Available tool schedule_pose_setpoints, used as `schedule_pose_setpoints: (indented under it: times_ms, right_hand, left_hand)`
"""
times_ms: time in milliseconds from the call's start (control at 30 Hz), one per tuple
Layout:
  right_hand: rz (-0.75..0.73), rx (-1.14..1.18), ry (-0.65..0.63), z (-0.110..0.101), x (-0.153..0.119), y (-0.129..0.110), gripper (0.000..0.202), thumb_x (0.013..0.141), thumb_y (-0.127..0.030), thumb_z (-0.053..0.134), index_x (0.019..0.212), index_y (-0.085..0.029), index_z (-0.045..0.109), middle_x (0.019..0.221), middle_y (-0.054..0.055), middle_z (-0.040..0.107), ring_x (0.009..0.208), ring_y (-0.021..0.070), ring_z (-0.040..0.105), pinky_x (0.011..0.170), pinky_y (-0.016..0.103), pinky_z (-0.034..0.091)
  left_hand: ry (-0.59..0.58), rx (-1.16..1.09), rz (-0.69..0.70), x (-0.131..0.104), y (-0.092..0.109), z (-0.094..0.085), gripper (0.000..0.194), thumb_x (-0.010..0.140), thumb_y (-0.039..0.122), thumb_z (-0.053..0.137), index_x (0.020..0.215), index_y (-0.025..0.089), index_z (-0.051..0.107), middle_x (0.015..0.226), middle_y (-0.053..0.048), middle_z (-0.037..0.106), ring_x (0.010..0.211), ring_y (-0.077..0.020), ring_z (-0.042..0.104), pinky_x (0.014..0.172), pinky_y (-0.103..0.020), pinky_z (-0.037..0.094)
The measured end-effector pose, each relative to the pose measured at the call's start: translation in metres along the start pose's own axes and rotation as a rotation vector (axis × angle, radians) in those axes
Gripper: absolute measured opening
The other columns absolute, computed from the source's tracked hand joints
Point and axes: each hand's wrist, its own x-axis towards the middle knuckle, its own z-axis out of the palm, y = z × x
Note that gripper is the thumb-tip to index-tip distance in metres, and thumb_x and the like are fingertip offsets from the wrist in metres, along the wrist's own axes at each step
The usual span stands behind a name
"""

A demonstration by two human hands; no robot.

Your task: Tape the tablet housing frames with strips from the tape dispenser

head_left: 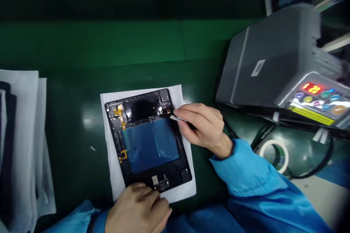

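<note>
at a green work surface (pixel 123 76), in blue sleeves (pixel 254 171), you lean both bare hands in over an opened tablet (pixel 175 169) lying tilted on a white sheet (pixel 176 96), directly in front of you.

your right hand (pixel 202 125) comes in from the side, thumb and forefinger pinched together on a small white strip (pixel 176 118) at the tablet's right edge, near its upper corner. your left hand (pixel 138 209) is curled over the lower left edge, knuckles up; its fingertips are partly hidden, and whether they are closed on anything cannot be told.

inside the black casing, a blue panel (pixel 150 145) fills the middle, with orange ribbon connectors (pixel 120 114) along the left side and a small circuit board (pixel 162 185) at the bottom edge.

to your right stands a grey machine (pixel 268 58) with a lit red display (pixel 311 88), coloured buttons and a yellow label (pixel 311 115). below it, a pale ring-shaped roll (pixel 284 154) lies near a black cable (pixel 324 165). at far left, white sheets (pixel 24 134) lie with a dark strip-like piece (pixel 8 134) on them, blurred at the picture's edge. a tiny white scrap (pixel 93 148) sits between them and the tablet.
</note>
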Motion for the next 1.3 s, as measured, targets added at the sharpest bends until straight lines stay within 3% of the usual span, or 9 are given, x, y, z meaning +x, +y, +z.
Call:
schedule_pose_setpoints:
  times_ms: [333,533,700,867,967,1300]
  right_hand:
    - [0.083,-0.104,-0.165,0.005,0.007,0.011,0.02,0.084,-0.013,0.056,0.101,-0.02,0.062,0.078,-0.002,0.07,0.065,0.0095,0.064,0.057,0.02,0.048]
    - [0.124,-0.034,-0.22,0.009,0.012,0.015,0.017,0.088,-0.021,0.054,0.1,-0.018,0.065,0.082,0.001,0.069,0.064,0.0095,0.061,0.055,0.021,0.045]
    - [0.233,0.217,-0.172,0.005,0.012,0.019,0.019,0.091,-0.023,0.048,0.095,-0.017,0.066,0.079,0.003,0.067,0.065,0.011,0.059,0.06,0.023,0.047]
    - [0.214,0.271,-0.231,-0.004,0.005,0.02,0.021,0.093,-0.026,0.047,0.1,-0.017,0.064,0.092,0.006,0.067,0.083,0.0153,0.062,0.074,0.027,0.05]
    - [0.159,0.239,-0.268,-0.006,0.002,0.02,0.021,0.093,-0.026,0.047,0.102,-0.016,0.064,0.096,0.007,0.066,0.088,0.0175,0.061,0.079,0.031,0.05]
    - [0.121,0.105,-0.297,-0.001,0.004,0.019,0.023,0.092,-0.026,0.047,0.101,-0.015,0.065,0.093,0.007,0.064,0.082,0.0172,0.06,0.072,0.03,0.049]
  left_hand:
    - [0.063,-0.041,-0.049,0.003,-0.003,0.003,0.032,0.093,0.017,0.037,0.065,0.02,0.052,0.048,0.005,0.048,0.042,-0.0104,0.044,0.046,-0.026,0.037]
    - [0.089,-0.099,-0.041,0.02,-0.012,-0.016,0.026,0.092,0.02,0.042,0.07,0.02,0.055,0.056,0.003,0.053,0.05,-0.0104,0.051,0.051,-0.025,0.043]
    - [0.121,0.239,-0.093,0.061,-0.031,-0.039,0.017,0.092,0.021,0.048,0.082,0.016,0.061,0.071,-0.001,0.06,0.064,-0.0134,0.059,0.057,-0.026,0.046]
    - [0.121,0.607,-0.254,0.099,-0.046,-0.045,0.022,0.093,0.028,0.047,0.092,0.013,0.062,0.081,-0.006,0.062,0.066,-0.018,0.061,0.054,-0.028,0.045]
    - [0.152,0.641,-0.287,0.108,-0.051,-0.043,0.024,0.093,0.03,0.047,0.094,0.012,0.063,0.084,-0.007,0.063,0.067,-0.019,0.061,0.056,-0.029,0.047]
    - [0.19,0.583,-0.208,0.111,-0.063,-0.038,0.017,0.091,0.02,0.048,0.093,0.012,0.063,0.081,-0.005,0.063,0.069,-0.0174,0.06,0.06,-0.028,0.048]
